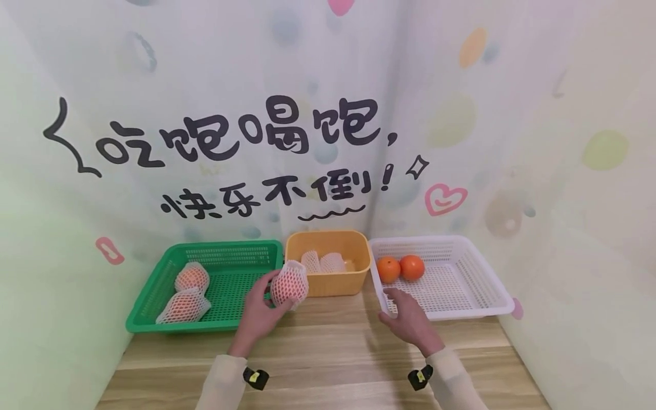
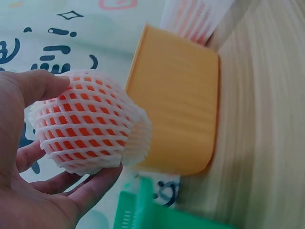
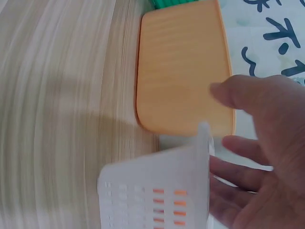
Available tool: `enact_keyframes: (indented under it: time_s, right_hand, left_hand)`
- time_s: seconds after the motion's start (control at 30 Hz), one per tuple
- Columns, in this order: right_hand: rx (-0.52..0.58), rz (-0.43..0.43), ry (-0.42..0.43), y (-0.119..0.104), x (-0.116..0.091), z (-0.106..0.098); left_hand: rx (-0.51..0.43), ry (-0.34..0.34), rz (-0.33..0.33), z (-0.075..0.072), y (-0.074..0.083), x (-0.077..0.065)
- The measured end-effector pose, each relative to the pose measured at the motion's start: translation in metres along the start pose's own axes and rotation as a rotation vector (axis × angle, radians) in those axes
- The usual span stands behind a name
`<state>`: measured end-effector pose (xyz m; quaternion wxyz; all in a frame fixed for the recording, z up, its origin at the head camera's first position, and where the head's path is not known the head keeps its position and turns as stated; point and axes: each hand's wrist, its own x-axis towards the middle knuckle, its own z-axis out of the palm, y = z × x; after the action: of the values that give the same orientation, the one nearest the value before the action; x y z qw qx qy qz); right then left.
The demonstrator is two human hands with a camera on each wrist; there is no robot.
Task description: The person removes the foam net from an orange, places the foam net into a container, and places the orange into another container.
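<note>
Foam-netted fruit [image 1: 289, 283] is pinched by the left grip [image 1: 260, 310], thumb on one side, fingers on the other; red-orange skin is seen through the mesh. It is held above the table [image 1: 333, 347], in front of the yellow bin [image 1: 335, 286], near the right end of the green basket [image 1: 205, 327].

Right grip [image 1: 410, 322] is spread, fingers loosely bent, nothing held. It is placed at the near left corner of the white basket [image 1: 461, 313]; whether the rim is touched cannot be told.

Two more netted fruits [image 1: 192, 278] are laid at the left side of the green basket, one behind the other, nets touching. Two pieces of white foam netting [image 1: 333, 263] are contained in the yellow bin. Two bare orange fruits [image 1: 411, 267] are set side by side at the back left of the white basket. All three containers are lined up along the wall [image 1: 328, 68], which is printed with black lettering.
</note>
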<state>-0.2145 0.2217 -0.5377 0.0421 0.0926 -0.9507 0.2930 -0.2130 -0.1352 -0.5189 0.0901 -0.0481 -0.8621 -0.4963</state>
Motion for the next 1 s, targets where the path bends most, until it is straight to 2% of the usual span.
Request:
enact_keyframes:
  time_s: [0.17, 0.37, 0.5, 0.67, 0.87, 1.0]
  right_hand:
    - [0.077, -0.019, 0.064, -0.013, -0.003, 0.008]
    - [0.190, -0.040, 0.046, -0.026, -0.007, 0.025]
    - [0.299, -0.073, 0.004, -0.030, -0.009, 0.039]
    - [0.406, -0.123, -0.092, -0.032, -0.009, 0.061]
    - [0.470, -0.147, -0.193, -0.037, -0.013, 0.083]
    - [0.481, -0.127, -0.205, -0.040, -0.017, 0.094]
  left_hand:
    - [-0.110, -0.030, -0.016, 0.022, -0.004, -0.013]
    - [-0.189, -0.085, -0.024, 0.051, -0.015, -0.026]
    - [-0.268, -0.158, -0.041, 0.068, -0.019, -0.035]
    - [-0.356, -0.229, -0.066, 0.084, -0.025, -0.043]
    - [-0.355, -0.274, -0.079, 0.098, -0.036, -0.053]
    - [-0.358, -0.277, -0.067, 0.104, -0.044, -0.060]
